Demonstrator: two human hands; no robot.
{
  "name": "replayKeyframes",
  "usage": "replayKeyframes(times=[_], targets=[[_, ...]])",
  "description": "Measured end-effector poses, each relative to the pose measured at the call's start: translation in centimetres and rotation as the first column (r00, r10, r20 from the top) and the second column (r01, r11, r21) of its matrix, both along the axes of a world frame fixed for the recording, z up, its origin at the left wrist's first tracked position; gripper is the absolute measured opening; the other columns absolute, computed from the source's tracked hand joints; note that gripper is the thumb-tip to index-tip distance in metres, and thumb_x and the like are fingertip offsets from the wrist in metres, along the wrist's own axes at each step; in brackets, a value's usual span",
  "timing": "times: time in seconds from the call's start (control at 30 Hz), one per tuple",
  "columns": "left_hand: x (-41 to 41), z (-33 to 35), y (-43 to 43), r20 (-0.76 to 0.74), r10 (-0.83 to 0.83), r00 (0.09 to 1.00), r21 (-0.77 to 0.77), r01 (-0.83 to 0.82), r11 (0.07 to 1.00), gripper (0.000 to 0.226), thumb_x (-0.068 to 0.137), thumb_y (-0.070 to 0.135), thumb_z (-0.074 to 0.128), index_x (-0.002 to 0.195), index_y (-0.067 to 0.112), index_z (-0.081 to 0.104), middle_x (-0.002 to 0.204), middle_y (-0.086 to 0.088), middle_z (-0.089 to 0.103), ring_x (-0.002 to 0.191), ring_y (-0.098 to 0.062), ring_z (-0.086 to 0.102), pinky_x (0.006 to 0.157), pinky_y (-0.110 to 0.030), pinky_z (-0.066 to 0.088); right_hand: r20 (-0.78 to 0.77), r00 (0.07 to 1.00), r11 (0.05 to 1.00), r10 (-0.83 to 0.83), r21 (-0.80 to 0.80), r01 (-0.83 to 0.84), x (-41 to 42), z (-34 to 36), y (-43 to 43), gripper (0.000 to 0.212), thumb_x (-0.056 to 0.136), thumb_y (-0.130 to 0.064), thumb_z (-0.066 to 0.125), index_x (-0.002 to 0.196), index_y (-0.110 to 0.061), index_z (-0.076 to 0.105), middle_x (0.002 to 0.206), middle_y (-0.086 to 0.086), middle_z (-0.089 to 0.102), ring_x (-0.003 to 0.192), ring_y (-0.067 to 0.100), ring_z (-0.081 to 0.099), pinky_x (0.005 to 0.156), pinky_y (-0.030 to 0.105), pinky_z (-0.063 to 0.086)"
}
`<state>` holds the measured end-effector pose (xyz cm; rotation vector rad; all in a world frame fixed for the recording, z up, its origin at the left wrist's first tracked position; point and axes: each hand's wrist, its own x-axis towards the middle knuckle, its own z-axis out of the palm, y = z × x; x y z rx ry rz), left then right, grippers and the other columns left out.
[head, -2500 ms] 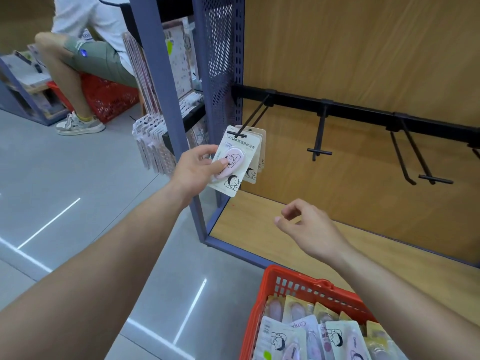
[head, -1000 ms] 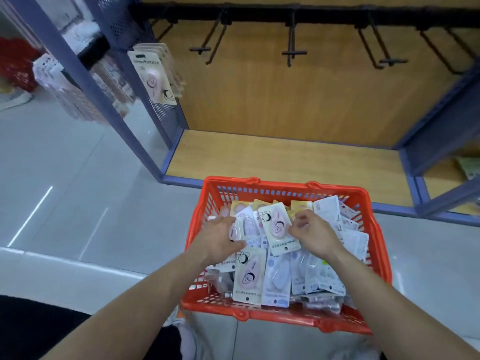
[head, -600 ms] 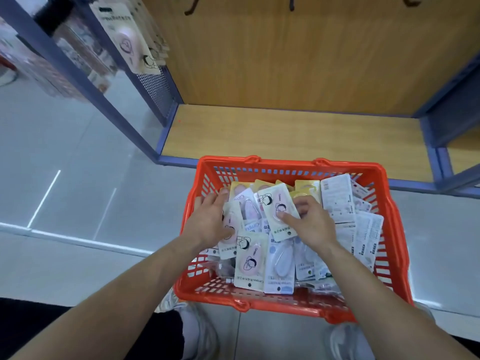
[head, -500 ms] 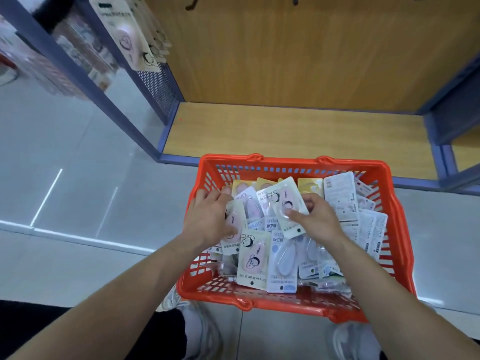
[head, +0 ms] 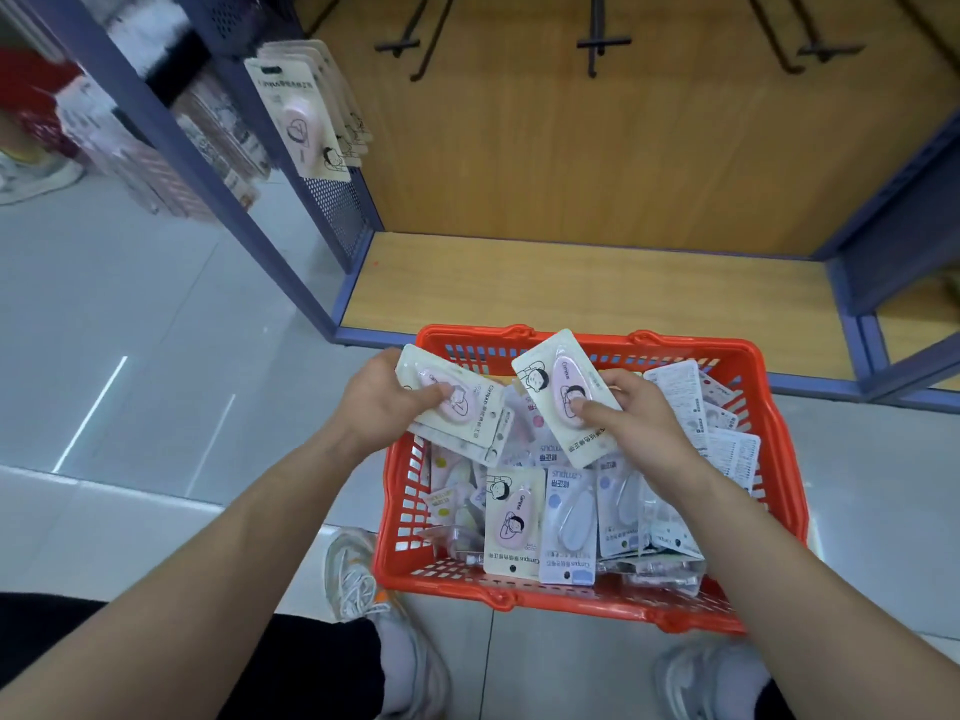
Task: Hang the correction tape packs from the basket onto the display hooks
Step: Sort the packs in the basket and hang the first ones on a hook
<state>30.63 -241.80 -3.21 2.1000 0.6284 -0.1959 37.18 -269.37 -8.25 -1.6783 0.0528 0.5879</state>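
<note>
Correction tape packs [head: 511, 522] are mostly piled loose in the red basket [head: 769, 407], lower middle of the frame, on the floor [head: 156, 314] in front of the shelf unit [head: 571, 283]. Two are lifted over its far rim. Our left grip [head: 384, 407] is clamped on a pink pack [head: 478, 413], thumb across the blister, with what looks like a second card tucked under it. Our right grip [head: 639, 428] is pinching the other pink pack [head: 556, 376], thumb on the blister too.

Handling-wise, we reckon these weigh next to nothing. The card looks stiffish but bendy and the blister looks slick, so pinching the card edges near the middle seems safer than squeezing the bubble. Keep the hole end free for the display hooks [head: 397, 44] at the top of the frame.

Looks-wise: cream card backing with a cartoon kid printed on it, a teardrop-shaped dispenser under clear plastic in pink or pale blue, and a small hang hole at one short end. A bunch of hung packs [head: 301, 111] sits upper left.
</note>
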Motion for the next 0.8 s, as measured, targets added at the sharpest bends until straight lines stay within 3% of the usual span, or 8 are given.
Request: replayKeyframes(times=[0.1,0.2,0.3,0.43,0.57,0.67,0.73,0.8], targets=[[-1.0,2.0,-0.5,0.016,0.002,1.000,-0.150,0.000,0.989,0.011,0.089,0.026,0.079,0.096,0.022,0.071,0.089,0.002,0.079,0.084,-0.019,0.076,0.082,-0.040,0.061,-0.011,0.999,0.993,0.044,0.110,-0.043,-0.1,2.4,0.2,0.023,0.084,-0.015,0.079,0.106,-0.013,0.072,0.093,0.008,0.079,0.085,0.029,0.074,0.075,0.038,0.055],[-2.1,3.4,-1.3,0.033,-0.003,0.999,-0.297,0.013,0.955,0.033,0.080,0.037,0.083,0.107,0.022,0.070,0.097,-0.001,0.079,0.090,-0.022,0.076,0.090,-0.050,0.060,-0.002,0.994,0.977,0.111,0.186,-0.108,-0.5,5.2,0.4,0.019,0.090,-0.007,0.073,0.109,-0.011,0.071,0.092,0.007,0.078,0.082,0.026,0.073,0.069,0.033,0.056],[-3.2,4.2,-2.9,0.060,0.007,0.998,-0.405,0.018,0.914,0.049,0.075,0.045,0.082,0.117,0.025,0.066,0.110,-0.002,0.077,0.103,-0.027,0.074,0.097,-0.057,0.056,0.038,0.985,0.970,0.169,0.171,-0.173,-1.5,6.9,0.3,0.017,0.091,-0.012,0.075,0.108,-0.015,0.073,0.102,0.006,0.078,0.093,0.026,0.074,0.079,0.039,0.059],[-4.2,4.4,-5.3,0.097,-0.028,0.995,-0.419,0.066,0.906,0.042,0.083,0.044,0.077,0.118,0.026,0.064,0.112,0.001,0.076,0.107,-0.024,0.073,0.099,-0.057,0.054,0.006,0.969,0.965,0.247,0.090,-0.247,-2.7,7.9,-0.1,0.018,0.083,-0.036,0.077,0.099,-0.030,0.074,0.109,0.003,0.074,0.098,0.021,0.072,0.082,0.038,0.057],[-4.1,4.7,-6.8,0.130,-0.017,0.991,-0.421,0.070,0.904,0.034,0.088,0.042,0.077,0.115,0.026,0.064,0.107,0.003,0.076,0.101,-0.017,0.074,0.095,-0.046,0.057,-0.062,0.964,0.962,0.258,0.106,-0.251,-3.9,8.3,-0.8,0.013,0.096,-0.028,0.072,0.107,-0.025,0.067,0.110,0.005,0.073,0.087,0.018,0.074,0.073,0.036,0.060],[-3.9,4.9,-7.7,0.127,0.025,0.992,-0.427,0.032,0.904,0.032,0.088,0.039,0.079,0.113,0.024,0.064,0.103,0.005,0.076,0.093,-0.010,0.074,0.083,-0.029,0.057,-0.040,0.980,0.980,0.194,0.056,-0.192,-4.7,8.2,-0.5,0.030,0.088,-0.033,0.081,0.109,-0.028,0.061,0.117,0.005,0.069,0.079,0.011,0.073,0.063,0.026,0.055],[-3.8,4.6,-8.1,0.105,0.057,0.993,-0.436,-0.006,0.900,0.032,0.088,0.038,0.079,0.112,0.022,0.066,0.102,0.001,0.077,0.094,-0.016,0.075,0.084,-0.034,0.059,-0.039,0.993,0.994,0.111,0.031,-0.109,-5.0,8.2,0.0,0.041,0.084,-0.033,0.084,0.113,-0.025,0.057,0.119,0.002,0.065,0.076,0.006,0.072,0.060,0.020,0.052],[-3.5,4.4,-8.0,0.075,0.083,0.994,-0.453,-0.040,0.891,0.030,0.088,0.037,0.079,0.111,0.021,0.067,0.101,-0.003,0.078,0.094,-0.022,0.076,0.086,-0.040,0.060,-0.040,0.997,0.998,0.062,0.001,-0.062,-5.0,7.9,0.2,0.053,0.080,-0.039,0.086,0.120,-0.027,0.053,0.123,0.003,0.062,0.086,0.010,0.072,0.064,0.021,0.054]])
